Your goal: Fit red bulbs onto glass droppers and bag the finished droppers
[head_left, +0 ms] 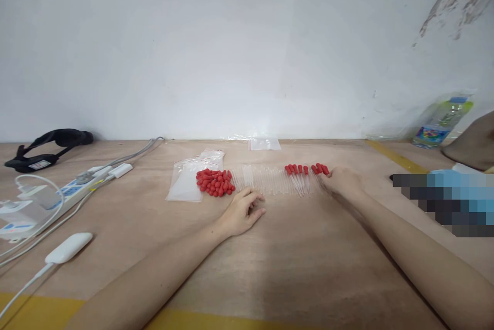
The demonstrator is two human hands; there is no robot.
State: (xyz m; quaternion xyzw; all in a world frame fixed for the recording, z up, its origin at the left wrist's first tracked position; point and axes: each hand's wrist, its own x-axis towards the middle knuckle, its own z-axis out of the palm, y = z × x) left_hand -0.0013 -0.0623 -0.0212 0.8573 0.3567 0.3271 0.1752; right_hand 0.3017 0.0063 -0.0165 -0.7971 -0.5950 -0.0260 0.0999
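My left hand [244, 211] rests on the table just in front of a row of clear glass dropper tubes [266, 179]. Its fingers are loosely curled with a gap between thumb and forefinger, and nothing shows in them. A heap of red rubber bulbs [214, 184] lies to the left of the tubes. Several droppers [300, 178] with red bulbs fitted lie side by side at the row's right end. Farther right, my right hand [342, 181] has its fingers closed at the end of another group of droppers [318, 169], seemingly on one dropper; its fingertips are partly hidden.
Clear plastic bags [185, 180] lie beside the bulbs, with another bag [264, 143] by the wall. On the left are a power strip [73, 188], a white adapter [68, 247] and a black strap [48, 149]. A bottle [440, 123] stands at the right.
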